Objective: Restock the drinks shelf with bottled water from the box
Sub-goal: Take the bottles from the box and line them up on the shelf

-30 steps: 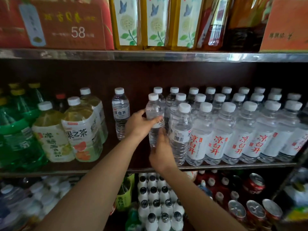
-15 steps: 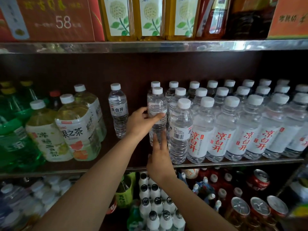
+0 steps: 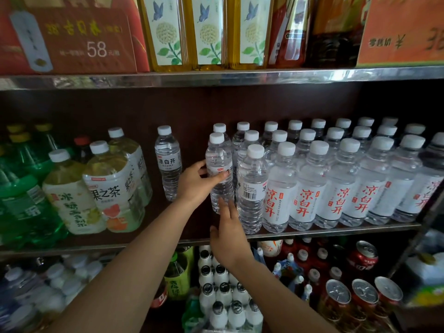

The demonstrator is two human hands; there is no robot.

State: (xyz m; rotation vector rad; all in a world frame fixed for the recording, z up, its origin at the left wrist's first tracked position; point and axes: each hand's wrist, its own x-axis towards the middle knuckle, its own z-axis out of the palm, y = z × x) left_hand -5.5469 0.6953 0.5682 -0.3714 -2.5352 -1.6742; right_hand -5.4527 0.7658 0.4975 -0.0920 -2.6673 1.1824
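Obs.: the steel-edged drinks shelf [image 3: 312, 233] carries a packed block of clear white-capped water bottles [image 3: 336, 183] on its right. The clear plastic water bottle with the white label [image 3: 219, 171] you are placing has gone deeper over the last second and now stands upright at the block's left edge. Your left hand [image 3: 194, 182] grips its label, thumb across the front. Your right hand [image 3: 227, 233] has dropped back; straight fingers [image 3: 224, 207] only touch the base. Judgement: bottle seated, release next. Box not in view.
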